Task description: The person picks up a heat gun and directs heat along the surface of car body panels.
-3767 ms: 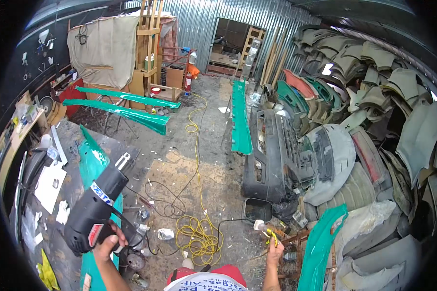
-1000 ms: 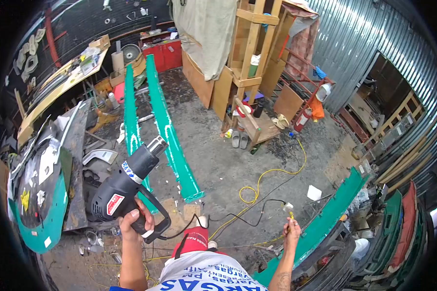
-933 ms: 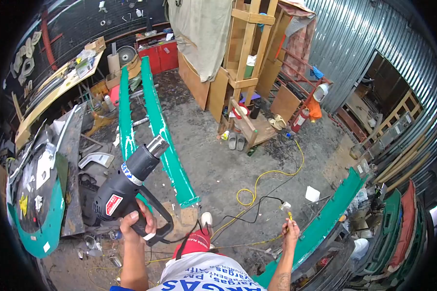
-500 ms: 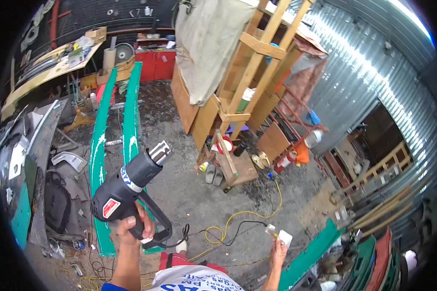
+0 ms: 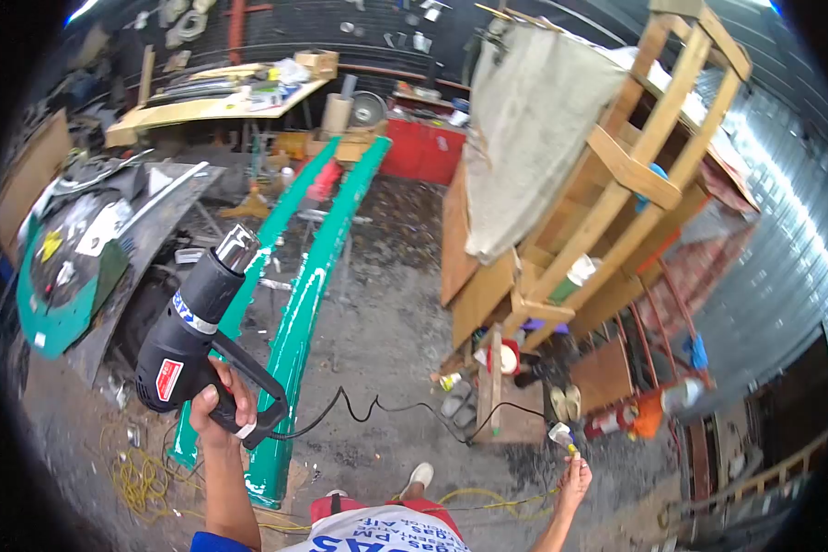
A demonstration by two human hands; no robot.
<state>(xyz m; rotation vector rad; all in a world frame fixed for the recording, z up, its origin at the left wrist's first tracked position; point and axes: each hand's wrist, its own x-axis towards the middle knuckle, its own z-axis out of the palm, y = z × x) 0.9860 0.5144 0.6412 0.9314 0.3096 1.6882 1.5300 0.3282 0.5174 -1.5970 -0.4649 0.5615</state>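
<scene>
My left hand (image 5: 223,403) is wrapped round the handle of a black heat gun (image 5: 186,327), whose metal nozzle points up and to the right. From its base a black cord (image 5: 414,407) runs right to a pale plug connection (image 5: 561,436). My right hand (image 5: 575,477) grips the yellow cord end just below that connection. Two long green panels stand beyond the heat gun: the nearer right one (image 5: 308,304) is glossy with whitish streaks, and the left one (image 5: 290,198) is partly hidden behind the tool.
On the left, a dark table (image 5: 156,225) bears a curved green part (image 5: 60,327). A wooden frame (image 5: 607,235) with a hanging cloth (image 5: 534,120) stands right of the panels. Slippers (image 5: 460,405) and a red fire extinguisher (image 5: 612,420) are near its foot. A yellow cord (image 5: 143,483) lies coiled lower left.
The view has swung left, so the panels and wooden frame sit farther right in it. Both hands still hold their items; the heat gun appears farther left and the plug connection farther right.
</scene>
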